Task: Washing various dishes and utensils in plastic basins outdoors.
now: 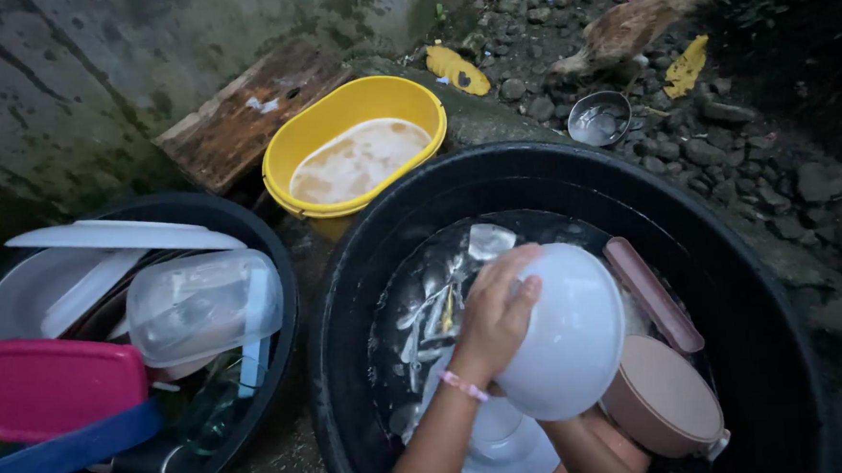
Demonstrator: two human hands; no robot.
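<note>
Head view is looking down on wet, stony ground beside a stained concrete wall (95, 62). The left hand (493, 319) is clamping a round white plastic bowl (565, 334) over the large black plastic tub (750, 277), fingers closed on its rim. The right hand is hiding beneath the bowl, so its grip cannot be told. Beyond the tub's far rim, an oval yellow plastic basin (354, 144) is holding cloudy water.

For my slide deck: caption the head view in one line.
Left hand grips a white bowl over a black tub of dishes, beside a yellow basin.
</note>
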